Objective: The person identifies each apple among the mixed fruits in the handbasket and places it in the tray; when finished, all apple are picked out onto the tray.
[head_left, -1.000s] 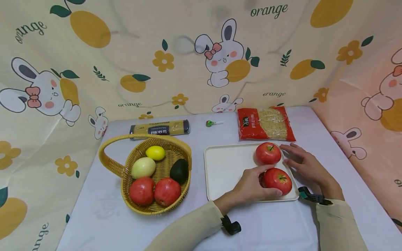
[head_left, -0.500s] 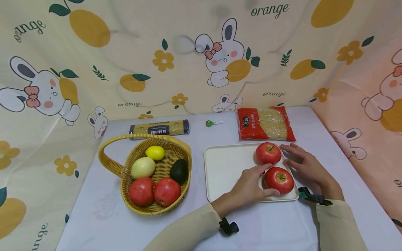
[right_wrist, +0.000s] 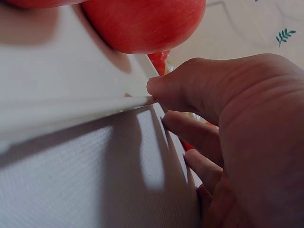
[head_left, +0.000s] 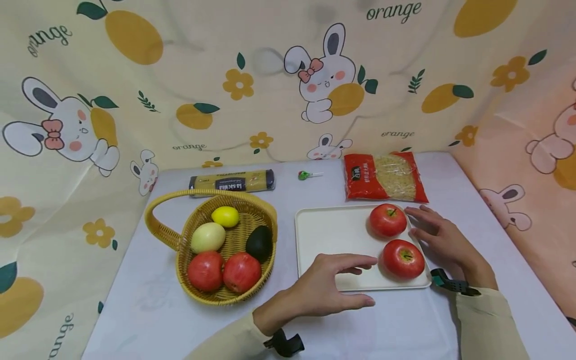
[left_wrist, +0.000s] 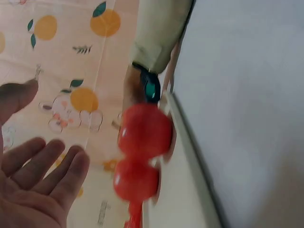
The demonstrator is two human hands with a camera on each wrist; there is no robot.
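Observation:
Two red apples lie on a white rectangular tray (head_left: 330, 232), one rear apple (head_left: 387, 220) and one front apple (head_left: 402, 259), both at its right end. My left hand (head_left: 324, 285) hovers at the tray's front edge, left of the front apple, thumb and fingers spread apart with nothing between them. In the left wrist view its palm and relaxed fingers (left_wrist: 69, 178) are apart from the apples. My right hand (head_left: 450, 242) stays at the tray's right edge. The right wrist view shows its thumb (right_wrist: 164, 92) at the rim, with loosely extended fingers beside it.
A wicker basket (head_left: 181, 265) on the left holds red fruit, a lemon, a pale oval fruit and a dark avocado. Behind stand a spaghetti pack (head_left: 231, 181), a lollipop (head_left: 304, 175) and a red pasta bag (head_left: 384, 176). Patterned cloth walls the table's back and right.
My left hand has let go of the front apple and drawn back left and toward me. The apple sits slightly further right than before. My right hand has stayed at the tray's edge.

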